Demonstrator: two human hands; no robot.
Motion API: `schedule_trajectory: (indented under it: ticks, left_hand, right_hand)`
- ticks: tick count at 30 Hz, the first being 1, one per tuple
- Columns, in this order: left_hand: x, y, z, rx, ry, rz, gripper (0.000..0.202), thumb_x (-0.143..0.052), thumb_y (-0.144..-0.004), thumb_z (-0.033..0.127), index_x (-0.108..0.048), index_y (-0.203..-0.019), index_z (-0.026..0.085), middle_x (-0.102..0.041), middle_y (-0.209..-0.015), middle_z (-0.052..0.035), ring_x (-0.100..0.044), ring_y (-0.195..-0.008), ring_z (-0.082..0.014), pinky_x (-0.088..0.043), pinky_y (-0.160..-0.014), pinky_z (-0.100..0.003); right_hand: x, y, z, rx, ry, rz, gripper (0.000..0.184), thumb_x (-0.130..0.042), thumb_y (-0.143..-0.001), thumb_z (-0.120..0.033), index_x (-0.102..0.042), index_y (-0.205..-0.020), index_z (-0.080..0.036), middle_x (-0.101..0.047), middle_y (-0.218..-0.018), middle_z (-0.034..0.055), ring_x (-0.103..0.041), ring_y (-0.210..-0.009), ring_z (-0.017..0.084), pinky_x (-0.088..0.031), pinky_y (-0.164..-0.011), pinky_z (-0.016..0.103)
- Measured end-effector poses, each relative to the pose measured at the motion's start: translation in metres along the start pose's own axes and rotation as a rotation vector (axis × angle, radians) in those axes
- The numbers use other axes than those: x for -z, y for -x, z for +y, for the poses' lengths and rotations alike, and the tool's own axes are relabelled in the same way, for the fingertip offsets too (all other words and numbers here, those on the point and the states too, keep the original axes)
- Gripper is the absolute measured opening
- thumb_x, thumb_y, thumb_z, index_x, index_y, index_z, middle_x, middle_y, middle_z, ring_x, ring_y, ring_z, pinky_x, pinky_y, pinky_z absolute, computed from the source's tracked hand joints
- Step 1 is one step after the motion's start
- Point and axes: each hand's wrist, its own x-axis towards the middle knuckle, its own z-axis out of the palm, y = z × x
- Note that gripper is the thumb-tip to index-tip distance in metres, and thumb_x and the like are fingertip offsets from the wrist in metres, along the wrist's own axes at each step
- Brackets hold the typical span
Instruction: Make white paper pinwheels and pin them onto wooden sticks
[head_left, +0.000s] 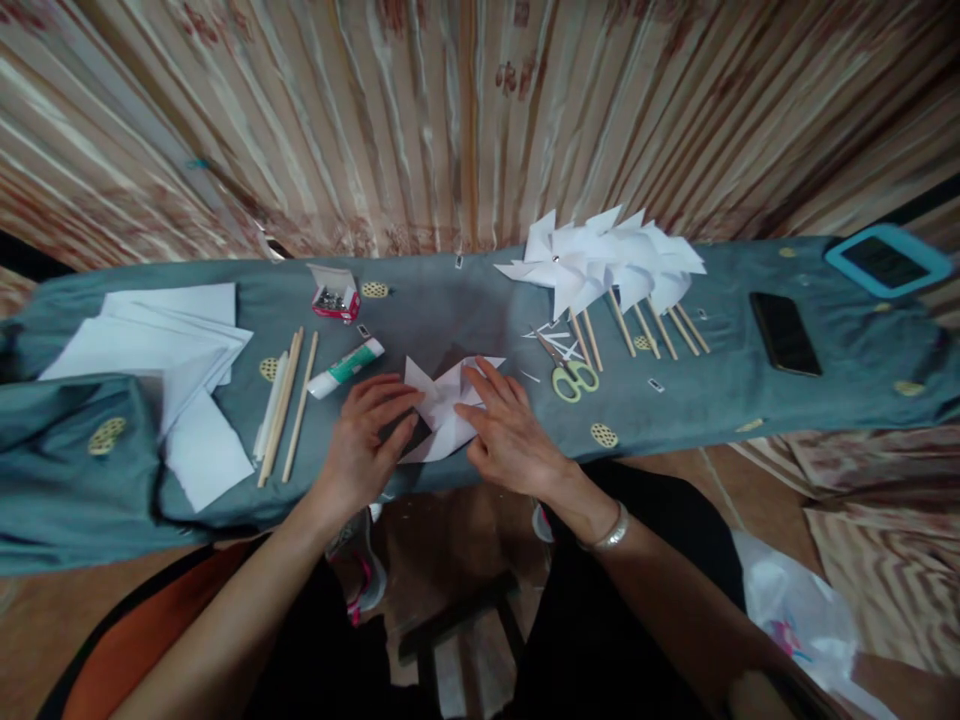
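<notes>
A folded white paper pinwheel (444, 412) lies near the table's front edge, its pointed blades partly raised. My left hand (365, 432) is at its left side, fingers bent and thumb apart, the fingertips close to a blade. Across the right part of the paper, my right hand (511, 425) rests with fingers stretched out and pressing on it. Just beyond my left hand lies a white and green glue stick (346, 368). Scissors (574, 378) with light green handles sit to the right, beside thin paper strips (574, 343).
Finished pinwheels (600, 260) on wooden sticks (650, 328) overlap at the back right. A phone (785, 333) and a blue-framed tablet (889, 260) lie farther right. Leftward are loose sticks (281, 410), paper sheets (161, 335) and an open box (335, 293) of small metal pieces.
</notes>
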Motion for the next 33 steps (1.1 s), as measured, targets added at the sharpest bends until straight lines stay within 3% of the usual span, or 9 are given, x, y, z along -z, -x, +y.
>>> schedule_trajectory:
  ticks: [4,8,14,16,19,22,25,30,33]
  left_hand:
    - [0.012,0.007,-0.007,0.243,0.104,-0.033,0.035,-0.054,-0.087,0.042,-0.070,-0.110,0.020,-0.068,-0.112,-0.0087,-0.064,-0.099,-0.0258,-0.052,-0.088,-0.042]
    - [0.010,0.012,-0.009,0.532,0.373,-0.051,0.047,-0.066,-0.078,0.047,-0.067,-0.114,0.016,-0.073,-0.099,-0.0095,-0.068,-0.087,-0.0260,-0.054,-0.078,-0.038]
    - [0.002,0.009,0.010,0.792,0.998,0.076,0.061,-0.077,-0.069,0.035,-0.053,-0.123,0.018,-0.075,-0.097,-0.0092,-0.070,-0.098,-0.0274,-0.054,-0.089,-0.042]
    - [0.001,0.007,0.019,0.871,1.111,0.077,0.056,-0.074,-0.073,0.030,-0.051,-0.122,0.018,-0.075,-0.100,-0.0103,-0.069,-0.103,-0.0256,-0.052,-0.094,-0.042]
    - [-0.001,0.004,0.027,0.985,1.166,0.047,0.042,-0.069,-0.079,0.028,-0.054,-0.117,0.019,-0.075,-0.098,-0.0083,-0.070,-0.101,-0.0222,-0.054,-0.088,-0.036]
    - [-0.006,-0.002,0.030,1.021,1.214,-0.010,0.032,-0.066,-0.081,0.031,-0.060,-0.111,0.020,-0.075,-0.096,-0.0057,-0.070,-0.092,-0.0192,-0.055,-0.077,-0.029]
    - [-0.012,-0.008,0.034,1.013,1.241,-0.041,0.031,-0.073,-0.074,0.030,-0.065,-0.101,0.017,-0.075,-0.093,-0.0068,-0.070,-0.079,-0.0186,-0.053,-0.067,-0.025]
    - [-0.016,-0.015,0.043,1.037,1.276,-0.028,0.030,-0.080,-0.064,0.022,-0.069,-0.090,0.013,-0.075,-0.084,-0.0079,-0.069,-0.070,-0.0198,-0.052,-0.060,-0.025]
    - [-0.015,-0.017,0.045,1.046,1.254,-0.023,0.027,-0.083,-0.059,0.021,-0.071,-0.082,0.013,-0.075,-0.077,-0.0065,-0.066,-0.062,-0.0162,-0.051,-0.058,-0.023]
  right_hand:
    - [-0.003,-0.002,0.000,-0.010,0.019,0.020,0.039,-0.054,-0.074,-0.009,-0.068,-0.109,-0.014,-0.041,-0.150,0.0158,-0.021,-0.146,0.031,-0.029,-0.111,0.053]
    - [-0.006,-0.002,0.002,0.002,0.052,0.056,0.032,-0.053,-0.079,-0.009,-0.069,-0.106,-0.015,-0.045,-0.146,0.0153,-0.022,-0.145,0.030,-0.032,-0.110,0.052]
    - [-0.006,-0.003,0.004,-0.007,0.042,0.073,0.035,-0.050,-0.080,-0.004,-0.070,-0.106,-0.018,-0.050,-0.142,0.0137,-0.027,-0.144,0.029,-0.035,-0.109,0.050]
    - [-0.005,-0.003,0.004,-0.024,0.014,0.093,0.036,-0.051,-0.080,-0.004,-0.071,-0.106,-0.018,-0.050,-0.143,0.0134,-0.028,-0.144,0.029,-0.036,-0.109,0.049]
    - [-0.004,-0.004,0.004,-0.041,-0.024,0.126,0.038,-0.052,-0.079,-0.003,-0.071,-0.107,-0.018,-0.049,-0.144,0.0119,-0.028,-0.144,0.029,-0.037,-0.109,0.049]
    - [-0.004,-0.002,0.005,-0.031,-0.053,0.148,0.038,-0.052,-0.079,-0.003,-0.071,-0.108,-0.018,-0.048,-0.145,0.0126,-0.028,-0.144,0.029,-0.037,-0.109,0.049]
    - [-0.004,0.000,0.005,-0.005,-0.055,0.156,0.036,-0.053,-0.080,-0.004,-0.071,-0.108,-0.018,-0.049,-0.144,0.0134,-0.029,-0.144,0.030,-0.037,-0.109,0.050]
    - [-0.001,0.004,0.003,0.029,-0.038,0.178,0.038,-0.050,-0.081,-0.004,-0.066,-0.111,-0.021,-0.046,-0.147,0.0104,-0.025,-0.145,0.029,-0.037,-0.109,0.053]
    - [0.002,0.008,-0.002,0.055,-0.036,0.177,0.041,-0.049,-0.083,-0.008,-0.059,-0.120,-0.020,-0.041,-0.150,0.0133,-0.020,-0.147,0.029,-0.034,-0.109,0.055]
